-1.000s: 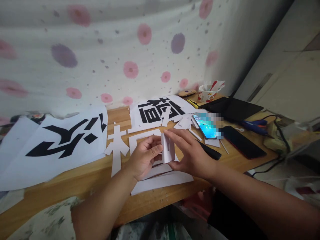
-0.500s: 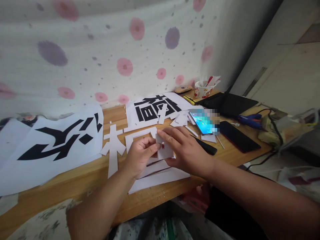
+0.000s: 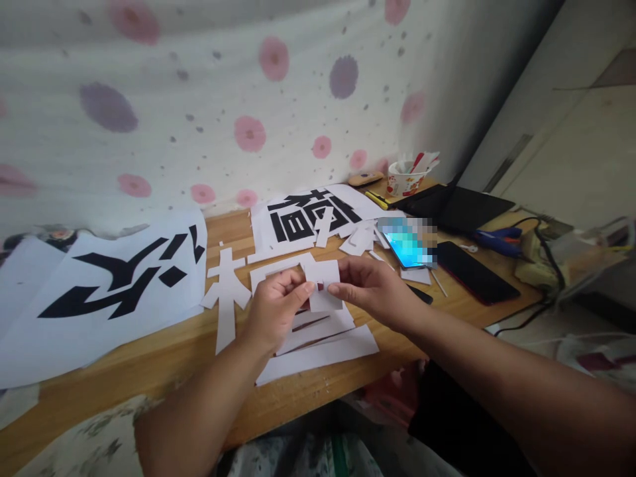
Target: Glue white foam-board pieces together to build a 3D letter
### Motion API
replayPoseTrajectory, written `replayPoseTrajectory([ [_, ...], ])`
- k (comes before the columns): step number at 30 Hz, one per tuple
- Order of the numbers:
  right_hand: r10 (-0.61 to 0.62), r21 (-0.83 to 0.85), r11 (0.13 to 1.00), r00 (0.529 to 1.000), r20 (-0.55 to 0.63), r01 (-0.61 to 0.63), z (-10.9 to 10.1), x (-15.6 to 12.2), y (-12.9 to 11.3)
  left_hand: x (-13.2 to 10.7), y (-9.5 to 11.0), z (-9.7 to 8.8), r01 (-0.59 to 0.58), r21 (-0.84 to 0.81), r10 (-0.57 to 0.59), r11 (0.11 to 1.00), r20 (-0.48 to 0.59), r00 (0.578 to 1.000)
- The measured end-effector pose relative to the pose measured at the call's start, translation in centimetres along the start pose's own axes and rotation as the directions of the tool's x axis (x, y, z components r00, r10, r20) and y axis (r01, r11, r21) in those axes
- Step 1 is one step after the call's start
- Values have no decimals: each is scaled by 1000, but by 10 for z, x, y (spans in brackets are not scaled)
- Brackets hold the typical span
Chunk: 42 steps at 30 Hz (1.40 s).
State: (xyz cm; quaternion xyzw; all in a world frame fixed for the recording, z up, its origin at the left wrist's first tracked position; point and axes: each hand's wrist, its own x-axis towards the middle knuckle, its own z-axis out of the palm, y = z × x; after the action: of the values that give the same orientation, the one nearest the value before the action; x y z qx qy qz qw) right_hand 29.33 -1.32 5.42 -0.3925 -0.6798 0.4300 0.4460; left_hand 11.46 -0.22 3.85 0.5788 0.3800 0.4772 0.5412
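Observation:
Between both hands I hold a small white board piece, roughly square, with a little hole near its middle. My left hand pinches its left edge between thumb and fingers. On the right edge my right hand grips it the same way, thumb in front. Below lie white cut-out sheets with slits and openings, partly hidden by my left hand. To the left of them rests a white cut-out character part, branching like a tree.
Sheets printed with black characters lie at the left and the back. White scraps, a lit phone, a dark phone, a blue-handled tool and a patterned cup are on the right.
My right hand has shifted from over the white piece to its right edge, uncovering its face and hole. The left hand keeps its pinch in nearly the same place.

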Motion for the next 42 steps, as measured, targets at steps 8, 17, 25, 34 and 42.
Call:
replayPoseTrajectory([
  [8,-629,-626,584,776,53,517,-11,-5,1,-5,1,1,-232,261,256,937,-60,965],
  [17,-734,-697,209,581,352,686,-20,-9,2,2,9,3,403,-381,-328,832,248,912],
  [25,-619,-587,662,781,-77,467,-15,-3,8,-2,10,2,-31,103,28,994,26,999],
  [34,16,197,980,999,-44,-7,-1,-2,0,-10,14,5,-257,407,256,877,58,965],
  [42,18,145,989,999,-51,-11,-2,-4,-3,-11,9,4,-273,370,252,888,106,962],
])
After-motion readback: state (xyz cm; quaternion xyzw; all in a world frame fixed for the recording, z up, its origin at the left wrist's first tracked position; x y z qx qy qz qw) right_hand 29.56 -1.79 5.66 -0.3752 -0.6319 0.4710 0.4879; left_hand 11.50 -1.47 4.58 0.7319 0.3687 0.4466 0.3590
